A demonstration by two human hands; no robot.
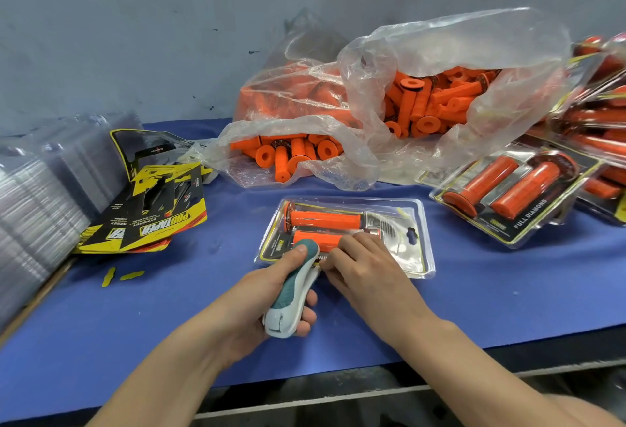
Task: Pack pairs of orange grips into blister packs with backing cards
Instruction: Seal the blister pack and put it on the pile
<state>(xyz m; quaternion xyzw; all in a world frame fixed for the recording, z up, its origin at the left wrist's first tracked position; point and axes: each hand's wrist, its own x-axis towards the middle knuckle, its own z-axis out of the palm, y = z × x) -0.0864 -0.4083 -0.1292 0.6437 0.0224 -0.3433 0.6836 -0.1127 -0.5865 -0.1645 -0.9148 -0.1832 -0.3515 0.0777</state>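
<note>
A clear blister pack [411,250] lies on the blue table in front of me, holding two orange grips [325,220] over a black and yellow backing card. My left hand [271,294] grips a white and teal stapler [293,294], its nose on the pack's near edge. My right hand [359,264] rests on the pack beside the stapler, fingers bent over the near grip; whether they pinch the edge is hidden.
Clear plastic bags [389,94] full of loose orange grips lie at the back. Finished packs [515,189] pile up at the right. Loose backing cards [152,213] and a stack of empty blisters [37,196] sit at the left. Yellow card scraps [122,276] lie nearby.
</note>
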